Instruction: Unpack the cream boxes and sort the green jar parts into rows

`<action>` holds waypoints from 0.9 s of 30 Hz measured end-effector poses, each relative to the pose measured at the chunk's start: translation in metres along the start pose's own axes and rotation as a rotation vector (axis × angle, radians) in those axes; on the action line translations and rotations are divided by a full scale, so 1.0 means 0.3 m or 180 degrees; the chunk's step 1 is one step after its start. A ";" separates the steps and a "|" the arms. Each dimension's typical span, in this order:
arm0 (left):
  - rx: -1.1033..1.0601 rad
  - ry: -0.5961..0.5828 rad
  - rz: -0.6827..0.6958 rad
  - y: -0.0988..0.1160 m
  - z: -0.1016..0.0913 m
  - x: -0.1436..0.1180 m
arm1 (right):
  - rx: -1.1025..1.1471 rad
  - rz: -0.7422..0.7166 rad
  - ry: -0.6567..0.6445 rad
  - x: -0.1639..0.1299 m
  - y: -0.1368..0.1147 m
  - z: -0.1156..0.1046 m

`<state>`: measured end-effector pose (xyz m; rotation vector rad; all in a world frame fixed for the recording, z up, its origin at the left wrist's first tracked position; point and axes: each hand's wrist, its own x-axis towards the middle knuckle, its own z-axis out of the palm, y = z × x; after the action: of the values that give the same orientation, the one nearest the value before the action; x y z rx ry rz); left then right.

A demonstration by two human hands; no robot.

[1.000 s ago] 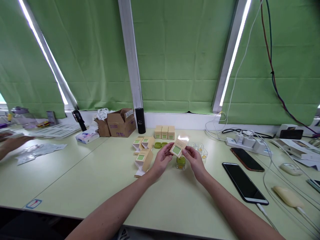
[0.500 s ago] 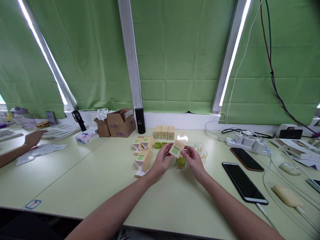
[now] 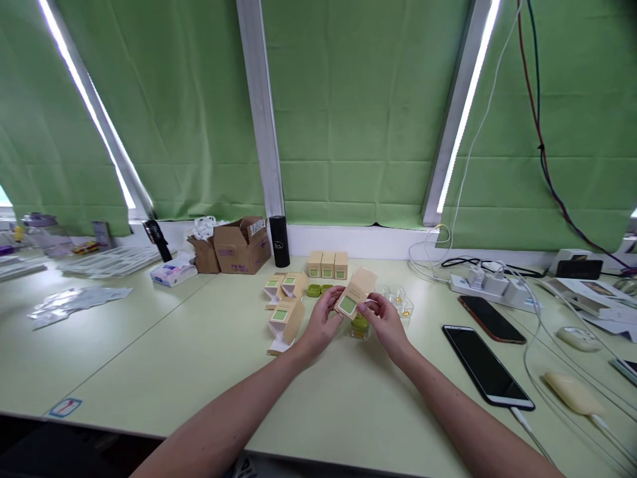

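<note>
**Small tan carton held up between both hands at mid-table**

Both hands meet above the middle of the pale green table. The left hand grips the near-left edge of a small tan carton with a green square on its face; its fingers are curled and pinched onto the card. The right hand holds the carton's right side, fingertips closed on it. The carton is off the table, tilted, its far end raised toward the window.

Directly under the carton, just beyond the hands, a small green jar stands on the table. Whether it touches either hand I cannot tell.

Left of the hands: an opened carton of the same kind standing with its white flap down, and two more opened ones just behind it. Farther off, three closed tan boxes stand in a row touching each other, with two green lids lying before them. Right of the hands, a cluster of small clear containers.

Far left of that group: a brown shipping box, a black cylinder beside it, a tissue packet.

Right side: a black phone lying flat with a cable plugged in, a second phone beyond it, then a white power strip with plugs. Green blinds cover the windows behind.
</note>
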<state>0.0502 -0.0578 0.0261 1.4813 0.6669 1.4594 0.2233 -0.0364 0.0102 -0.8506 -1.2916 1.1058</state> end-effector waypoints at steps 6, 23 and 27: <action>-0.0024 -0.0010 -0.0018 0.006 0.001 -0.006 | 0.0175 0.0076 -0.0019 -0.002 -0.011 0.001; 0.1347 0.0351 0.0230 0.013 0.007 -0.016 | 0.0309 0.0206 0.0110 0.000 -0.031 -0.001; 0.1111 0.0211 0.0211 0.013 0.001 -0.022 | 0.0202 0.0289 0.0286 0.004 -0.033 -0.009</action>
<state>0.0486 -0.0652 0.0267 1.7383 0.9590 1.5018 0.2274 -0.0379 0.0195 -0.9085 -1.1475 1.1607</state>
